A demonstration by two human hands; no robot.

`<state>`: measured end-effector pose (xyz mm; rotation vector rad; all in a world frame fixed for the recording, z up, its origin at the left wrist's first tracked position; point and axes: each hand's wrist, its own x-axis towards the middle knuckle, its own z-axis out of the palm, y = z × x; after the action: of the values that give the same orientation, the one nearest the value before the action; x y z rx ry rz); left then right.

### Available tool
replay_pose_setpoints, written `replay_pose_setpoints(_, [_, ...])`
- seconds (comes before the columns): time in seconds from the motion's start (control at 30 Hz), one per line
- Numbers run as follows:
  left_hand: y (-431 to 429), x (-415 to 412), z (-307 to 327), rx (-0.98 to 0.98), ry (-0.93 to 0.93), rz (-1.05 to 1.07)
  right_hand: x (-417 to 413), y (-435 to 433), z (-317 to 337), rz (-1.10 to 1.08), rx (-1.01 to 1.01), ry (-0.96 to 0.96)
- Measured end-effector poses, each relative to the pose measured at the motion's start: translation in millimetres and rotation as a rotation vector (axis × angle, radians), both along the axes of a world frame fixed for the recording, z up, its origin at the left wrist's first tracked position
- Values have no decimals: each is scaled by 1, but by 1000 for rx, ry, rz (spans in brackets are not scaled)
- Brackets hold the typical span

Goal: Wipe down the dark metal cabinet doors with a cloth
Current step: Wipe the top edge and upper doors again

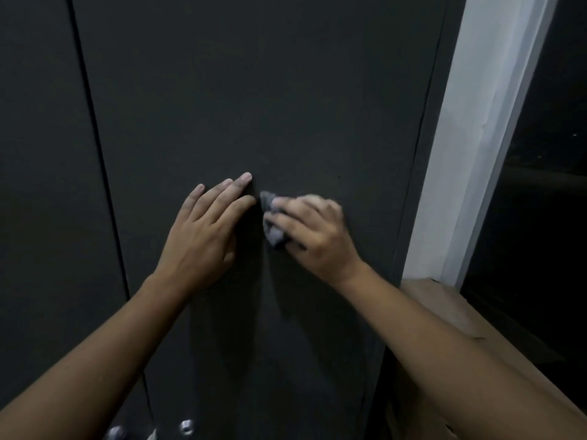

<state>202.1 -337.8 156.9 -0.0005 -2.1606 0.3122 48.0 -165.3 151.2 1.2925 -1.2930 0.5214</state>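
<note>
The dark door face (254,90) lies unobstructed above, while the left hand (203,230), flat just beside the cloth (273,231), blocks the way leftward, and the white frame (470,138) and brown ledge (451,309) bound the right.

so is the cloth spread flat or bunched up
Bunched up: the grey cloth shows as a crumpled wad gripped under the right hand against the cabinet door.

Bare forearms lead to the left hand (203,236), its fingernails short, and the right hand (317,236).
</note>
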Motion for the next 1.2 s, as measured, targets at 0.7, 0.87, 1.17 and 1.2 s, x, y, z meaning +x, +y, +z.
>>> replay_pose_setpoints(0.7, [-81, 111, -55, 414, 32, 96, 85, -110, 46, 20, 30, -79])
replay_pose_setpoints(0.87, [-92, 129, -57, 507, 21, 11, 95, -121, -16, 8, 294, 166])
replay_pose_setpoints(1.17, [-89, 137, -62, 555, -42, 27, 109, -91, -133, -374, 1138, 137])
replay_pose_setpoints(1.2, [-88, 138, -65, 569, -48, 25, 109, -88, -135, -403, 1184, 163])
